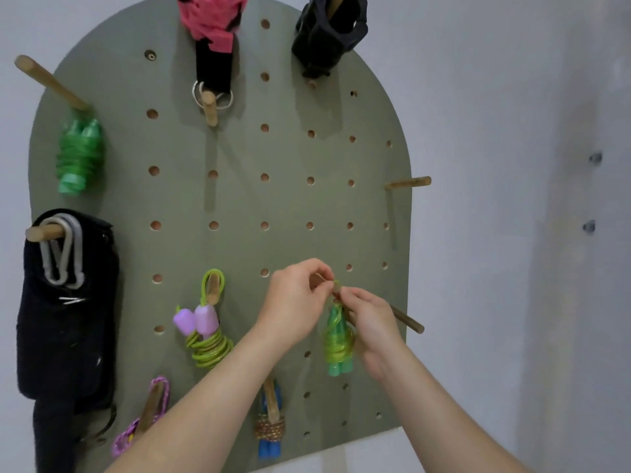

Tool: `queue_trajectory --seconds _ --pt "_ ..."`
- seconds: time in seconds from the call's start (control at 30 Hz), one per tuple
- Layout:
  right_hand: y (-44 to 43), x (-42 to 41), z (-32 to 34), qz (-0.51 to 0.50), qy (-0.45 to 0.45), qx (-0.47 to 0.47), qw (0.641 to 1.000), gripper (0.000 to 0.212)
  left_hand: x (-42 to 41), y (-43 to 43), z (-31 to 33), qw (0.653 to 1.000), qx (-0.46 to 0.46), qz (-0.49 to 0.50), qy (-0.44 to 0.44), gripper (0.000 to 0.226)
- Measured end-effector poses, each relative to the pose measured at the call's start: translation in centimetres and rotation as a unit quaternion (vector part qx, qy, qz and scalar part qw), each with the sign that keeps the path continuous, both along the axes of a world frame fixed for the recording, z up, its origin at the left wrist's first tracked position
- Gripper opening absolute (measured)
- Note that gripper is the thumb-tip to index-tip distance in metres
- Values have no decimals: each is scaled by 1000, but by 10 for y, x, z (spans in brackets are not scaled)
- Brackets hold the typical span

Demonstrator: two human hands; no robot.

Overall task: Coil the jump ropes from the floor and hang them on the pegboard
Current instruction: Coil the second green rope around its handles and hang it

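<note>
A coiled green jump rope [338, 343] with green handles hangs below a wooden peg [337, 287] low on the grey-green pegboard [239, 199]. My left hand [297, 302] pinches the rope's top loop at the peg tip. My right hand [370, 319] pinches the same loop from the right, its palm beside the coil. Other coiled ropes hang on pegs: a green one [80, 155] upper left, a yellow-green one with purple handles [205, 332], a purple one [150, 418] and a blue-handled one [269, 428] at the bottom.
A black bag [65, 312] hangs at the left, pink and black items [211, 32] and a black pouch [327, 32] at the top. Bare pegs stick out at the right [408, 182] and behind my right hand [408, 320]. A white wall surrounds the board.
</note>
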State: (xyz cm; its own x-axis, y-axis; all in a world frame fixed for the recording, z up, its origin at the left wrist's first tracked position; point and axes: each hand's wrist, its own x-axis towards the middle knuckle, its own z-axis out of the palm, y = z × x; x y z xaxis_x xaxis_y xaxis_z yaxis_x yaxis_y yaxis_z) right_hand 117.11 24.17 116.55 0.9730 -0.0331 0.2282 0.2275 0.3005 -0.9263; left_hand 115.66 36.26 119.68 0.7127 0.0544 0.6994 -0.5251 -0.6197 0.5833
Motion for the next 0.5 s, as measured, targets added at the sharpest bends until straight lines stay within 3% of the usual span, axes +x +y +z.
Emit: queue_trajectory --seconds 0.27,0.4,0.5 --pt "11 22 1 6 18 22 1000 13 26 15 2 999 44 15 -15 18" --pt "20 38 5 -24 16 -21 999 10 41 21 6 995 84 51 10 25" --pt "28 49 3 -38 9 -17 999 7 36 27 3 998 48 24 21 23"
